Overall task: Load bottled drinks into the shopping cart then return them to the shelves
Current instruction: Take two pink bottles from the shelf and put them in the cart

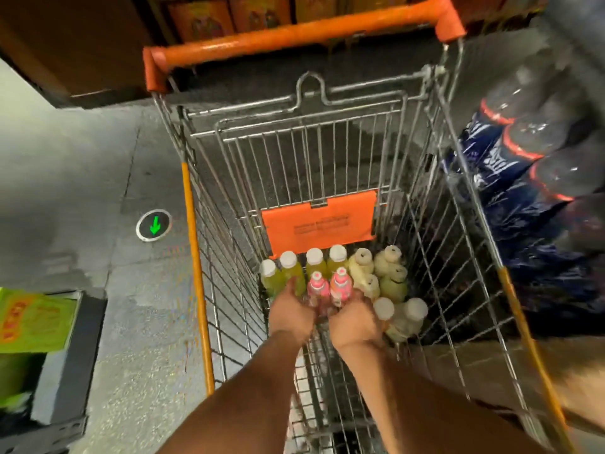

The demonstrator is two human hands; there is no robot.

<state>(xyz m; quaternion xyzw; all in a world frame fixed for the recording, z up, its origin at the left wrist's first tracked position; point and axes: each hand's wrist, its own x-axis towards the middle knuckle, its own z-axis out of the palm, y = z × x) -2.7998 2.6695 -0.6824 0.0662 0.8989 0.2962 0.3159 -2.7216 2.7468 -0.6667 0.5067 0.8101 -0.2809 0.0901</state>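
Both hands are down in the cart (465, 224), each wrapped around a pink bottle. The left hand (289, 314) grips the left pink bottle (318, 288) low on its body; the right hand (355, 319) grips the right pink bottle (340, 285) the same way. I cannot tell whether they are being set down or lifted out. Either way, keep both upright and move them straight up or down, since the neighbours stand close on every side and a tilt would likely knock them.

Just right of the right hand stand two white-capped pale bottles (406, 314). Beyond the fingers come the two pink ones. Past the left hand is a row of four green bottles (314, 263) with white caps. Past the right hand is a cluster of four cream bottles (376, 270). Farthest off hangs the orange flap (319, 224), then the orange handle (294, 37).
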